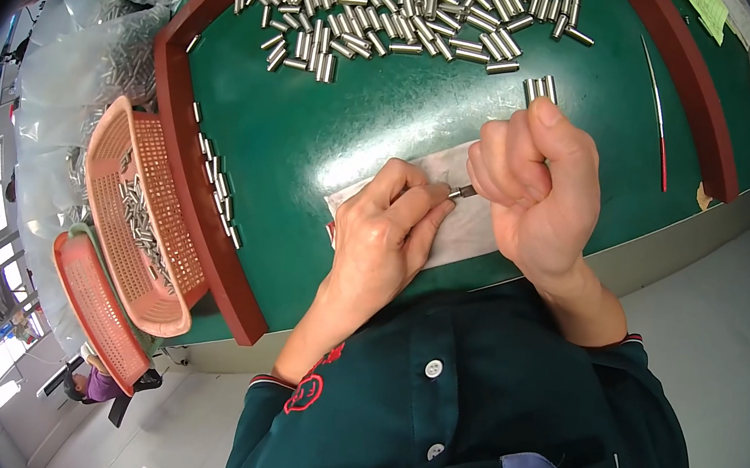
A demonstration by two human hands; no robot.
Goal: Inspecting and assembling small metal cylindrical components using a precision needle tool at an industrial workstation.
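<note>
My left hand (380,230) is closed in a pinch around a small shiny metal cylinder (455,193), most of it hidden by the fingertips. From my right hand (544,176), curled into a fist with the thumb on top, a thin dark rod (468,190) sticks out and meets the cylinder's end. The rest of the rod is hidden in the fist, so its kind is unclear. Beneath both hands lies a whitish cloth (475,233). Just beyond the right thumb stands a small group of metal cylinders (540,88).
A large heap of metal cylinders (404,11) covers the far green table (292,147). Red-brown wooden rails (187,152) border it, with a row of cylinders (216,180) along the left one. A slim red-handled tool (663,149) lies right. Pink baskets (190,238) and plastic bags (52,97) stand left.
</note>
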